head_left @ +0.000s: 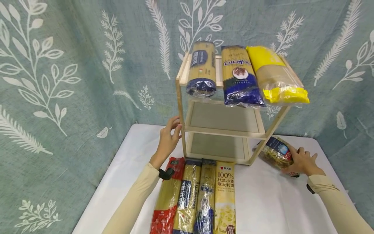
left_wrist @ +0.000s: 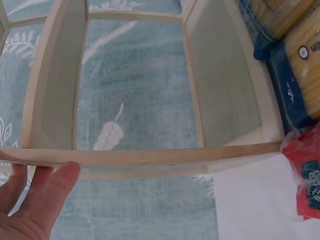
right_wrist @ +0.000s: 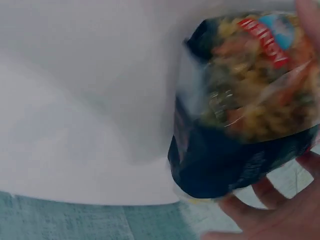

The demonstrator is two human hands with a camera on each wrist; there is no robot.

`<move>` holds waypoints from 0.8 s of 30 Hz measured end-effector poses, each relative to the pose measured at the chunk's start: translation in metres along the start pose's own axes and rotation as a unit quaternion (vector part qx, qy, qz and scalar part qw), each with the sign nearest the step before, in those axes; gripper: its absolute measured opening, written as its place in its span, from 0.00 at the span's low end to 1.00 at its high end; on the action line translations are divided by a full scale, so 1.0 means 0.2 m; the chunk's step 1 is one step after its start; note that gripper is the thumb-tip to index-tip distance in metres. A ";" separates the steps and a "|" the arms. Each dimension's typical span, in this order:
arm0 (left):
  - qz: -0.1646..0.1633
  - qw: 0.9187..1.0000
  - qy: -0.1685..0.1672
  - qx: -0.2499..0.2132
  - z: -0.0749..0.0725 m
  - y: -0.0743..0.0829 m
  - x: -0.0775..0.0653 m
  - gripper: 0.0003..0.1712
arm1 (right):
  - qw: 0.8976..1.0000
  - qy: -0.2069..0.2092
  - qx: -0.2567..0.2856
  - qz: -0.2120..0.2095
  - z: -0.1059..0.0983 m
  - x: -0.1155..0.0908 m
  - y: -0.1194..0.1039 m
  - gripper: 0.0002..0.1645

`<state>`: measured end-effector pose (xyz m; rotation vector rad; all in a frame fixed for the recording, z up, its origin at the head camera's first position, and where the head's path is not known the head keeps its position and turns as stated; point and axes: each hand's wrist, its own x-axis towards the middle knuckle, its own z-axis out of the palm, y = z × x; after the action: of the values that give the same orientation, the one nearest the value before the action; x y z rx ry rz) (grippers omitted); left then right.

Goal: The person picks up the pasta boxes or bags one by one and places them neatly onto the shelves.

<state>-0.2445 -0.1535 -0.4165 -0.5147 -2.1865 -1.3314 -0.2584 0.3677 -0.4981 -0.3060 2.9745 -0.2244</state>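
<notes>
My left hand [head_left: 169, 136] holds the left front post of a light wooden shelf rack [head_left: 225, 131], thumb and fingertips at the wood. In the left wrist view, the fingers [left_wrist: 55, 192] meet the post's edge. To the right of the rack, my right hand [head_left: 304, 162] grips a bag of mixed-colour pasta [head_left: 274, 151] with a dark blue label. The right wrist view has the pasta bag [right_wrist: 255, 100] tilted above the white tabletop, the thumb at its upper edge and the other fingers around its lower side.
On the rack's top lie a blue-ended spaghetti pack [head_left: 203, 68], a blue-and-clear Ankara pack [head_left: 241, 74] and a yellow pack [head_left: 277, 74]. Several long pasta packs, including a red one [head_left: 166, 198] and a cream one [head_left: 225, 195], lie before the rack. A patterned curtain [head_left: 87, 65] hangs behind.
</notes>
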 end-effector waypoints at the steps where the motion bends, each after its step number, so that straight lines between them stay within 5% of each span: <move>1: 0.000 1.000 -0.003 0.001 0.00 0.00 0.00 0.19 | 1.000 -0.002 0.007 0.001 0.01 -0.02 0.00 0.77; 17: -0.030 0.998 -0.035 0.039 -0.02 0.07 0.02 0.19 | 0.998 0.062 -0.022 0.026 0.17 -0.20 -0.09 0.80; 24: -0.038 0.997 -0.045 0.051 -0.02 0.09 0.02 0.19 | 0.995 0.070 0.054 0.056 0.23 -0.25 -0.15 0.76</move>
<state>-0.2369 -0.1489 -0.3996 -0.4650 -2.3546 -1.2491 -0.1970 0.3423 -0.5322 -0.1139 3.0891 -0.4074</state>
